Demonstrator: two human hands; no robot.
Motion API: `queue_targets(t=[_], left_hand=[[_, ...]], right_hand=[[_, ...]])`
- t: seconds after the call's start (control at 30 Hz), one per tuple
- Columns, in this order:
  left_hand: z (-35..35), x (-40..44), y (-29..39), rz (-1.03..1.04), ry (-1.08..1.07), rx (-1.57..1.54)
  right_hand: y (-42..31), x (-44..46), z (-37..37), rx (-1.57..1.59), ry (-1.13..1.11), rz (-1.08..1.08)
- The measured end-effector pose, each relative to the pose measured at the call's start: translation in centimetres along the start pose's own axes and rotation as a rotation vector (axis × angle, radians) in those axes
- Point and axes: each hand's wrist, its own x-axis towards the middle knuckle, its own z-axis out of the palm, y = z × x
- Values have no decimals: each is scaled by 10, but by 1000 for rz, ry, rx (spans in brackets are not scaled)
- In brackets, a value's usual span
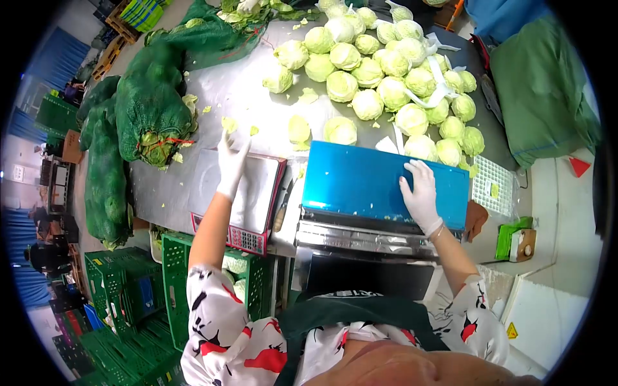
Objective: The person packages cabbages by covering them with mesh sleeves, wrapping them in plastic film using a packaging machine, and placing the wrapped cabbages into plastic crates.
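My left hand point(232, 164), in a white glove, is above the steel plate of a weighing scale point(261, 193) with a red edge and keypad. Its fingers are spread, and small cabbage leaf pieces point(229, 124) lie just beyond the fingertips. On the blue lid point(360, 177) of a steel machine rests my gloved right hand point(421, 196), fingers stretched out and slightly bent. A knife point(281, 212) with a wooden handle lies between scale and machine. Behind the lid, one cabbage point(340, 130) sits apart from the pile, beside a loose leaf point(299, 130).
A large pile of trimmed cabbages point(393, 93) covers the back right of the steel table point(212, 90). Green mesh sacks point(151, 96) stand at the left. Green crates point(168, 283) are below. A white grid tray point(494, 193) lies right. Another person's gloved hand point(248, 5) shows at the top.
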Motion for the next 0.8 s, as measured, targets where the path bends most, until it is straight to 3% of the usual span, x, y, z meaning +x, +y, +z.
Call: queue_targets(t=[0.1, 0.3, 0.4, 0.47, 0.5, 0.6, 0.8], left_hand=[[67, 76, -5, -176, -41, -31], [149, 185, -9, -142, 19, 258], [182, 249, -42, -104, 116, -13], [187, 260, 1, -153, 125, -73], [199, 282, -10, -91, 87, -48], [211, 287, 43, -103, -70, 140], [258, 287, 36, -114, -157, 179]], right_hand=[[18, 30, 32, -114, -131, -40], [24, 43, 46, -103, -139, -65], [22, 45, 47, -122, -180, -39], [19, 48, 46, -127, -185, -33], [18, 49, 45, -126, -191, -25], [14, 54, 44, -119, -215, 5], [16, 53, 43, -140, -228, 5]])
